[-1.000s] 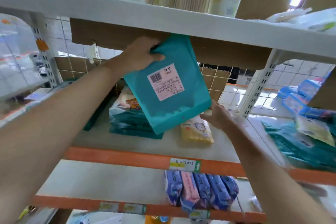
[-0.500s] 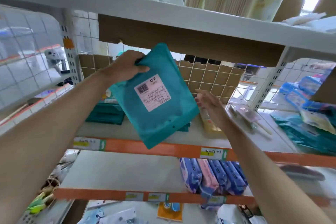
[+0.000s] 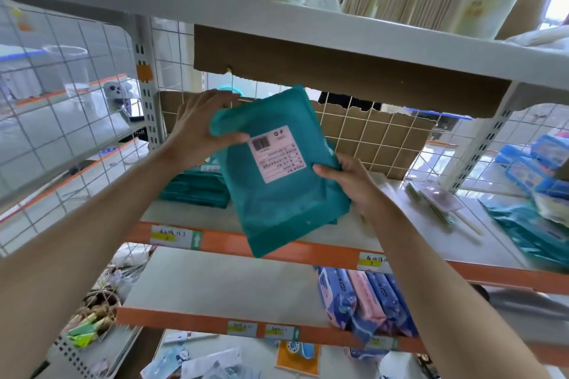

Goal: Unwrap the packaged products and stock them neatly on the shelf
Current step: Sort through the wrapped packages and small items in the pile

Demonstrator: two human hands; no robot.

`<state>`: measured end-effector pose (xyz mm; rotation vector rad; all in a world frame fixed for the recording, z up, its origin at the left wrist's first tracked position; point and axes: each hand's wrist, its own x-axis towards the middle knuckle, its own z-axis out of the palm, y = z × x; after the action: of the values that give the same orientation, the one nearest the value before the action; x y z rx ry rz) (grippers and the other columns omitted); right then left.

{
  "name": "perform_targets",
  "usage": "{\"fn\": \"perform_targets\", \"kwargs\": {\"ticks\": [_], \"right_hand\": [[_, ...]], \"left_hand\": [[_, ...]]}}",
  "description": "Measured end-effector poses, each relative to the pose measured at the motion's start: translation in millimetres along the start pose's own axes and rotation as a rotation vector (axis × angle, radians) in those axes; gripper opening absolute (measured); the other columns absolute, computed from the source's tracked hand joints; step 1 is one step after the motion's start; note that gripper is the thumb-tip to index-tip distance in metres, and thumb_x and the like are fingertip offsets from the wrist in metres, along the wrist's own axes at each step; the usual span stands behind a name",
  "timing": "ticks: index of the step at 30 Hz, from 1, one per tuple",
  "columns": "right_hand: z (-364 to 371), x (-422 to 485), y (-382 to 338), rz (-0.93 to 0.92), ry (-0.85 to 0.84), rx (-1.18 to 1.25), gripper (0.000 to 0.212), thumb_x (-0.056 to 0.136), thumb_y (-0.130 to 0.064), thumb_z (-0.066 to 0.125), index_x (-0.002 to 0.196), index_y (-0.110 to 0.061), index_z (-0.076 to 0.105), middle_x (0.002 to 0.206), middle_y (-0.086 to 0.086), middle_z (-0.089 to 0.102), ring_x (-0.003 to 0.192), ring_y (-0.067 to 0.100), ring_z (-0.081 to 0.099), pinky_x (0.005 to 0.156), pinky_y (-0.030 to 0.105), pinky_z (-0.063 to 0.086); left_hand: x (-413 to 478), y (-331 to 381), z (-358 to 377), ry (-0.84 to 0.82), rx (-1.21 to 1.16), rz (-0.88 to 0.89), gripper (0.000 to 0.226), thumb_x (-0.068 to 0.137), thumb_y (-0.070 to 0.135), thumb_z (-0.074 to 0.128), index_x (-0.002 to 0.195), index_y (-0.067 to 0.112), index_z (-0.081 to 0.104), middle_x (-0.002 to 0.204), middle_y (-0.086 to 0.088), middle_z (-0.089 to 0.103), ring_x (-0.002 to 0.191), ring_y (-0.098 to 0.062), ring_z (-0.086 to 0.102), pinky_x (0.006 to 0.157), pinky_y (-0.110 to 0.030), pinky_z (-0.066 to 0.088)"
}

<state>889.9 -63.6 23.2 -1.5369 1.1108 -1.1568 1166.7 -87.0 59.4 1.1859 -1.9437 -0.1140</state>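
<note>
A: While both hands are on the teal package (image 3: 277, 194), where does it sit?

B: Between them, in the air, on the near side of the shelf (image 3: 231, 241) edge. The left hand (image 3: 197, 132) holds its top corner, thumb across the front and fingers behind. The right hand (image 3: 348, 181) pinches the opposite side edge, lower down.

A: And its long axis?

B: Tilted. The top end is by the left hand and the bottom end drops below the right wrist (the pink label (image 3: 278, 152) faces us, printed sideways).

A: Which hand is nearer the stack of teal packs (image 3: 191, 191)?

B: The left. The stack lies just beyond and below it, on the shelf. I judge the package needs turning flat and easing in on the left hand's side.
</note>
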Motion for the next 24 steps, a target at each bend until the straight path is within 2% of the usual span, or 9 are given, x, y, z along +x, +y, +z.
{"fn": "perform_targets", "kwargs": {"ticks": [3,5,8,11,15,17,19,20,24], "right_hand": [[-13.3,-2.3,-1.7,0.101,0.047,0.142,0.013,0.084,-0.008,0.063,0.097,-0.009,0.066,0.086,0.0,0.074,0.075,0.016,0.07,0.071,0.029,0.058],[-18.4,-3.5,-4.5,0.162,0.073,0.224,0.014,0.084,-0.013,0.063,0.098,-0.009,0.066,0.086,0.003,0.074,0.074,0.018,0.07,0.065,0.028,0.058],[-19.9,-4.8,-8.6,0.233,0.086,0.289,0.013,0.087,-0.017,0.062,0.094,-0.008,0.066,0.078,0.003,0.074,0.067,0.016,0.07,0.055,0.024,0.055],[-18.6,-5.5,-12.4,0.346,0.062,0.393,0.011,0.088,-0.017,0.06,0.089,-0.007,0.064,0.071,0.005,0.072,0.062,0.015,0.07,0.051,0.022,0.054],[-20.5,-4.9,-12.4,0.38,0.061,0.497,0.025,0.087,-0.03,0.057,0.093,-0.007,0.062,0.074,0.005,0.073,0.066,0.014,0.07,0.063,0.025,0.059],[-23.0,-4.9,-10.3,0.33,0.025,0.432,0.037,0.098,-0.036,0.038,0.099,-0.007,0.061,0.081,0.004,0.073,0.073,0.014,0.071,0.068,0.023,0.058],[-24.5,-5.3,-8.9,0.265,0.047,0.339,0.045,0.1,-0.042,0.026,0.102,-0.013,0.06,0.091,0.004,0.071,0.083,0.016,0.069,0.075,0.025,0.056],[-24.2,-5.8,-8.4,0.217,0.077,0.289,0.044,0.1,-0.044,0.025,0.102,-0.016,0.06,0.096,0.004,0.069,0.089,0.017,0.066,0.081,0.028,0.054],[-17.1,-11.7,-2.8,0.04,0.08,0.098,0.017,0.093,-0.026,0.046,0.103,-0.02,0.059,0.104,0.002,0.065,0.1,0.018,0.062,0.091,0.033,0.047]], "left_hand": [[-19.6,-10.2,1.5,-0.136,0.012,0.206,0.078,0.047,0.078,0.057,0.122,0.068,0.035,0.138,0.016,0.035,0.137,-0.015,0.016,0.111,-0.042,0.009],[-25.5,-13.0,9.8,-0.175,0.059,0.293,0.08,0.052,0.083,0.053,0.127,0.055,0.041,0.139,0.017,0.036,0.137,-0.009,0.015,0.111,-0.043,0.009],[-27.5,-5.3,27.4,-0.095,0.135,0.43,0.061,0.062,0.04,0.08,0.119,0.03,0.06,0.128,0.012,0.05,0.131,-0.009,0.03,0.11,-0.045,0.021],[-27.4,2.5,42.7,0.006,0.047,0.47,0.052,0.066,-0.002,0.078,0.107,0.026,0.066,0.117,0.018,0.059,0.118,-0.002,0.049,0.104,-0.032,0.035],[-27.0,18.1,41.5,0.12,-0.173,0.374,0.019,0.086,0.023,0.06,0.104,0.023,0.067,0.104,0.047,0.051,0.097,0.014,0.055,0.082,-0.011,0.047],[-24.1,20.9,37.4,0.2,-0.248,0.23,0.031,0.086,0.043,0.057,0.101,0.018,0.068,0.093,0.037,0.06,0.082,0.006,0.062,0.07,-0.021,0.054],[-18.9,19.1,35.4,0.266,-0.336,0.11,0.014,0.084,0.027,0.065,0.093,0.016,0.068,0.083,0.025,0.066,0.075,-0.005,0.067,0.065,-0.031,0.057],[-16.3,18.4,32.8,0.267,-0.391,0.071,0.007,0.084,0.016,0.066,0.088,0.021,0.066,0.078,0.028,0.066,0.073,-0.001,0.067,0.065,-0.024,0.056],[-7.0,20.8,21.1,0.192,-0.63,-0.045,0.028,0.083,-0.003,0.06,0.087,0.025,0.062,0.073,0.032,0.066,0.071,0.007,0.065,0.063,-0.011,0.051]]}}
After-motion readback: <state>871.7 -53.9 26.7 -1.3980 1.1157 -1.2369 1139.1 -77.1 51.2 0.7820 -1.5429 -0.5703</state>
